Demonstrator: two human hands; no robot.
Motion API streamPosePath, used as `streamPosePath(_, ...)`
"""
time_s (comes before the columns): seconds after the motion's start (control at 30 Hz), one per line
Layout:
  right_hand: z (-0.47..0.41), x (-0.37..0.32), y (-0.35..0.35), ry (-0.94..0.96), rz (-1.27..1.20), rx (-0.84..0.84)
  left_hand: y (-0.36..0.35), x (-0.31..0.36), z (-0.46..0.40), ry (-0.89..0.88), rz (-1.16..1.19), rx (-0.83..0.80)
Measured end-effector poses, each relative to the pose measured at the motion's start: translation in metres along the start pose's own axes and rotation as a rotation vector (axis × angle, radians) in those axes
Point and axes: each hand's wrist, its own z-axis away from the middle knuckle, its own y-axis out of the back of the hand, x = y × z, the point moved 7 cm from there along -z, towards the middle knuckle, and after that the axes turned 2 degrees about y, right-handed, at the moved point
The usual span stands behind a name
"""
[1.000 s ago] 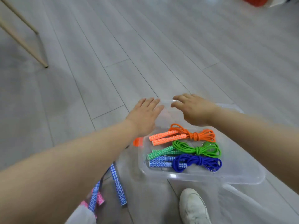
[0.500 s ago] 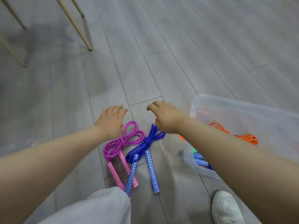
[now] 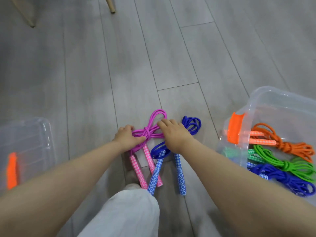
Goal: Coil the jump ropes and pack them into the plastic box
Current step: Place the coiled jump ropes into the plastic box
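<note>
On the grey floor, the left hand [image 3: 126,138] gripped the pink jump rope [image 3: 149,132] at its knotted middle, while the right hand [image 3: 172,134] lay over the coiled blue jump rope [image 3: 191,124] just right of it; its grip could not be told. The plastic box [image 3: 266,106] stood at the right, holding orange, green and blue ropes.

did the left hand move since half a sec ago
Yes. The left hand has come down onto the pink rope lying on the floor, beside which it hovered before.
</note>
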Motion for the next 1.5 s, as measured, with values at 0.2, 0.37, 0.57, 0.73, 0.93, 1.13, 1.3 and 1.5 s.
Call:
streamPosePath(0.2, -0.010, -0.016, -0.013, 0.182, 0.084, 0.019, -0.012, 0.004, -0.003, -0.002, -0.060, 0.109)
streamPosePath(0.37, -0.017, -0.016, -0.024, 0.158, 0.112, 0.009, -0.024, 0.011, 0.004, -0.020, -0.219, 0.186)
streamPosePath(0.57, -0.034, -0.022, -0.019, 0.144, 0.196, 0.019, -0.027, 0.017, 0.002, -0.042, -0.162, 0.161)
streamPosePath(0.73, -0.043, -0.024, -0.021, 0.093, 0.290, -0.010, -0.036, 0.023, 0.004, -0.087, -0.053, 0.096)
streamPosePath(0.93, -0.041, -0.021, -0.020, 0.107, 0.308, 0.009, -0.029, 0.041, 0.014, -0.250, 0.018, 0.067)
streamPosePath(1.13, -0.043, -0.019, 0.006, 0.214, 0.227, 0.112, -0.008, 0.041, 0.022, -0.292, 0.325, 0.143)
streamPosePath(1.3, -0.027, -0.010, 0.059, 0.268, 0.189, 0.313, -0.006, 0.034, 0.024, -0.114, 0.776, -0.049)
streamPosePath(1.5, 0.008, 0.006, 0.116, 0.289, 0.351, 0.324, 0.017, 0.084, 0.050, -0.286, 0.827, -0.333)
